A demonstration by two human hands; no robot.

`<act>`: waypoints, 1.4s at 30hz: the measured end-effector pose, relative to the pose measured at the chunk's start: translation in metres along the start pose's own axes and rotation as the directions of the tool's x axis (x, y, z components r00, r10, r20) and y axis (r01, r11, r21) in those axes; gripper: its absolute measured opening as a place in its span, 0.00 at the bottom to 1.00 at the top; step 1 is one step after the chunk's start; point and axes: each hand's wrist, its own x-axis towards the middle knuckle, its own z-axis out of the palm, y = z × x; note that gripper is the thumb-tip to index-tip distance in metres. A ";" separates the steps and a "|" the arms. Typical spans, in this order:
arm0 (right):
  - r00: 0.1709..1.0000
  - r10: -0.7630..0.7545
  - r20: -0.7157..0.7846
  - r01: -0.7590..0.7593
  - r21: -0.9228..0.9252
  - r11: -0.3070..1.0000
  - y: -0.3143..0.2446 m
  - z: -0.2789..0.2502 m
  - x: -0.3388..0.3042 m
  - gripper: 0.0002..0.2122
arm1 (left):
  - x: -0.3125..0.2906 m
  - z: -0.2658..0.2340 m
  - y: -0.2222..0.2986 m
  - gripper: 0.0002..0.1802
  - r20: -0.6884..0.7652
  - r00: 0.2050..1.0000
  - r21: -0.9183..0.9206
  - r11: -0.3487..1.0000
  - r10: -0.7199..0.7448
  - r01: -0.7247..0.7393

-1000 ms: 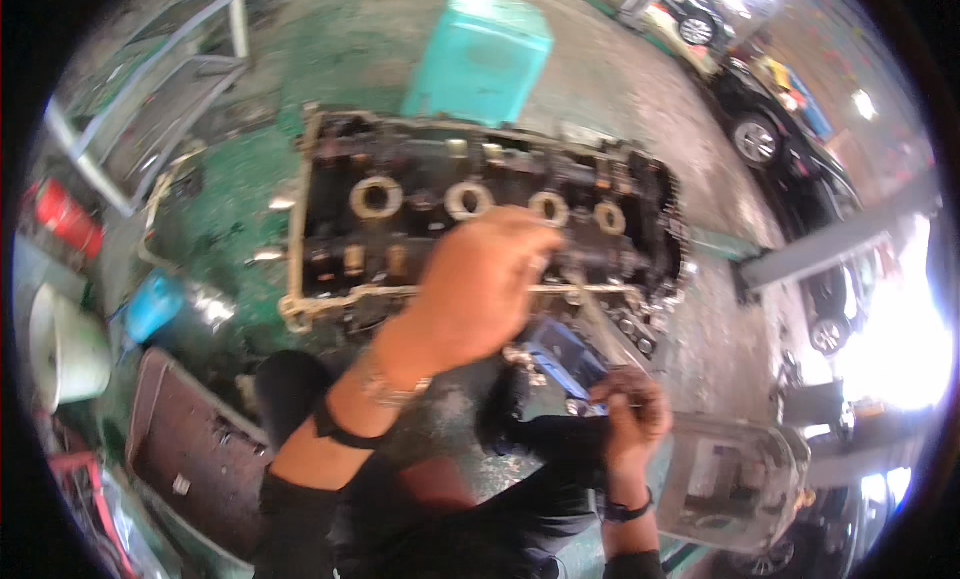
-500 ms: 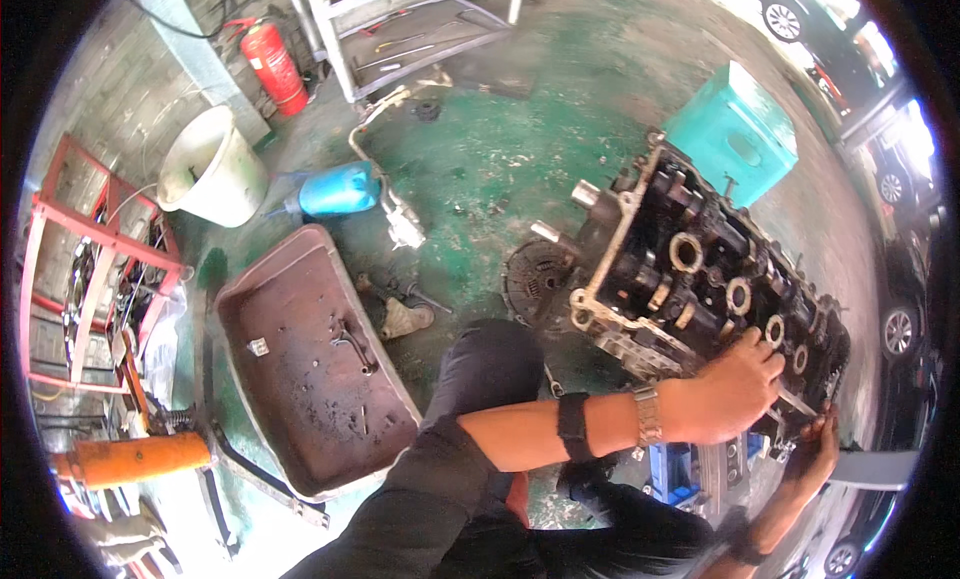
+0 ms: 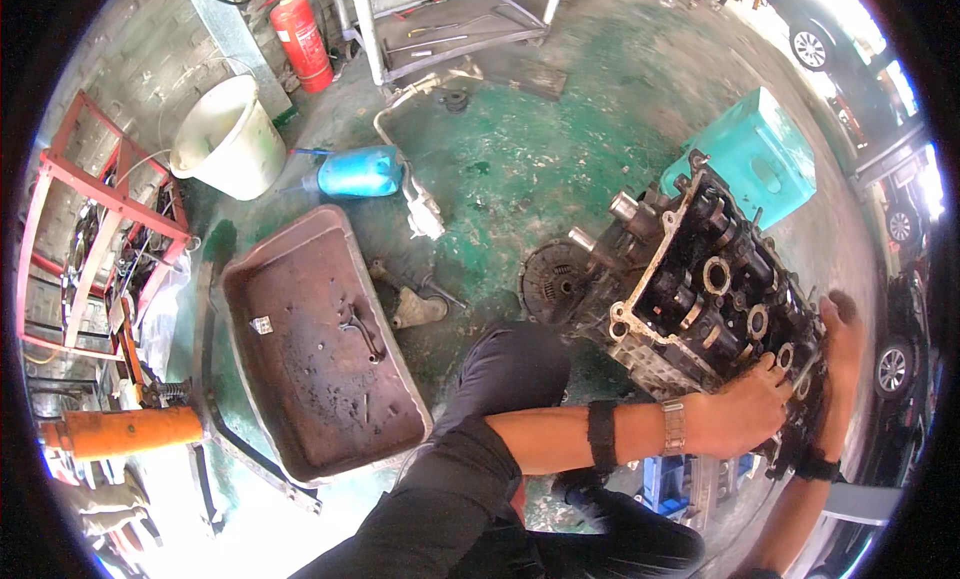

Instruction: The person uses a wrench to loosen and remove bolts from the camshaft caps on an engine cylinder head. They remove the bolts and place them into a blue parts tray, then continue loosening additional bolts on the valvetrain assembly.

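A dark, oily engine point(image 3: 690, 269), its top uncovered, stands at the right, with a row of pale round rings along its middle. My left hand point(image 3: 745, 409), a metal watch at its wrist, lies over the engine's near part by the last rings. Its fingers are curled together; what they grip, if anything, is hidden. A thin light bar point(image 3: 804, 379) shows just beyond the fingertips. My right hand point(image 3: 841, 344) is at the engine's right end, wrist bent upward. Blur and the angle leave its fingers unclear.
Left of my knee lies a brown tray point(image 3: 243, 349) holding small metal parts. A clutch disc point(image 3: 545, 279) rests on the floor beside the engine; a turquoise box point(image 3: 765, 164) stands behind it. Farther off are a blue bottle point(image 3: 360, 171), white bucket point(image 3: 235, 144) and fire extinguisher point(image 3: 300, 41).
My right hand has moved up along the engine's right end, from its lower corner. My left hand stays curled at the same part of the engine. The whole view has shifted slightly.
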 end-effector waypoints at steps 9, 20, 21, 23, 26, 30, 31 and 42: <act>0.929 -0.338 0.150 0.369 -0.390 0.844 -0.109 0.054 -0.039 0.18 | -0.001 -0.010 -0.012 0.16 -0.436 0.900 -0.022 0.999 0.015 -0.027; 0.816 -0.577 0.039 0.563 -0.283 0.776 -0.112 0.083 -0.124 0.08 | -0.036 -0.089 -0.026 0.12 -0.710 0.692 -0.303 0.944 -0.131 -0.132; 0.741 -0.671 0.032 0.648 -0.299 0.701 -0.109 0.091 -0.136 0.09 | -0.036 -0.091 -0.029 0.10 -0.699 0.688 -0.373 0.920 -0.194 -0.119; 0.726 -0.678 0.113 0.668 -0.348 0.658 -0.100 0.103 -0.165 0.11 | -0.034 -0.096 -0.036 0.09 -0.625 0.729 -0.534 0.834 -0.278 -0.140; 0.737 -0.665 0.122 0.674 -0.202 0.710 -0.081 0.109 -0.202 0.09 | -0.028 -0.100 -0.042 0.07 -0.427 0.847 -0.606 0.795 -0.316 -0.009; 0.760 -0.617 0.204 0.648 -0.152 0.747 -0.045 0.093 -0.246 0.09 | -0.019 -0.082 -0.039 0.09 -0.228 0.926 -0.608 0.787 -0.301 0.106; 0.758 -0.634 0.154 0.652 -0.132 0.747 -0.037 0.087 -0.253 0.09 | -0.016 -0.075 -0.037 0.09 -0.185 0.944 -0.598 0.793 -0.272 0.111; 0.914 -0.314 -0.255 0.388 0.331 0.860 0.021 0.038 -0.291 0.09 | 0.008 -0.027 -0.004 0.17 -0.002 1.000 -0.080 0.997 0.012 -0.012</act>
